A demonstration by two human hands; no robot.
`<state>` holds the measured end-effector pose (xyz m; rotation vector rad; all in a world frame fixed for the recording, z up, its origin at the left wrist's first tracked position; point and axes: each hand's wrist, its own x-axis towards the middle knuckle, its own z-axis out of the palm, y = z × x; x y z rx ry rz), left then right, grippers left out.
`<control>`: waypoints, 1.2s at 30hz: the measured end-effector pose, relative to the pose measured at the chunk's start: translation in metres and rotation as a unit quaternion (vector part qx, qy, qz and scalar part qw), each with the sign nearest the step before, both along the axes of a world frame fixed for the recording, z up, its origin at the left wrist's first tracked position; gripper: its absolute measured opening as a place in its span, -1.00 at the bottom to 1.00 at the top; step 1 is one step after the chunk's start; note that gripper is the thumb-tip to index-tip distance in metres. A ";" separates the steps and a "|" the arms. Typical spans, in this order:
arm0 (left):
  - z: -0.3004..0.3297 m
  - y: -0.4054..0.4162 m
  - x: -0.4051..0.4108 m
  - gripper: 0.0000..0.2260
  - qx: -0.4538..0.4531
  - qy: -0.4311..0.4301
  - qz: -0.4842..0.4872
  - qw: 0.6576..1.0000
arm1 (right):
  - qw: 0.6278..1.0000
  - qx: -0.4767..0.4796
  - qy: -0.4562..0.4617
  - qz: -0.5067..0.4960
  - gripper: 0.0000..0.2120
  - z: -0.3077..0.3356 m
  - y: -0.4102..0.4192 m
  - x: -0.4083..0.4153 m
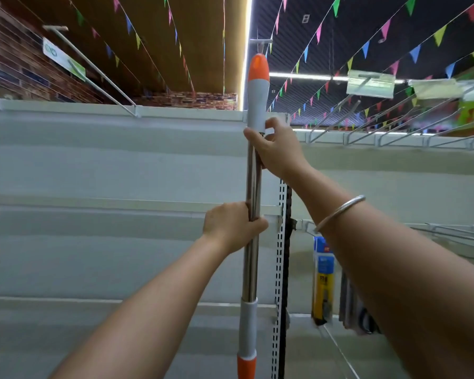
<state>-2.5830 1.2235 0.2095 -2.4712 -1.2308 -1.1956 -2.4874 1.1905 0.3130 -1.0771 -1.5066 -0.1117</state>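
Currently you hold the telescopic mop handle [253, 187] upright at frame centre. Your left hand [231, 228] wraps the steel shaft to carry its weight. Your right hand [274, 149] grips just below the grey sleeve, apparently to guide the orange tip toward the display hook [260, 41] above.

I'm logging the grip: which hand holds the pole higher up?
The right hand, its forearm wearing a silver bangle, grips the pole just below the grey-and-orange handle; the left hand grips it lower down.
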 end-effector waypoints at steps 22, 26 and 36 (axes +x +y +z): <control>0.010 0.007 -0.002 -0.67 -0.008 -0.018 0.007 1.000 | 1.000 -0.010 -0.026 -0.011 -0.70 0.016 0.010 -0.005; 0.009 0.011 -0.003 -0.68 0.008 -0.036 -0.009 0.999 | 0.999 0.021 -0.021 -0.011 -0.78 0.015 0.014 -0.006; 0.003 0.021 0.004 -0.70 -0.008 -0.020 0.003 1.000 | 0.999 -0.009 -0.023 -0.026 -0.75 0.009 0.019 0.000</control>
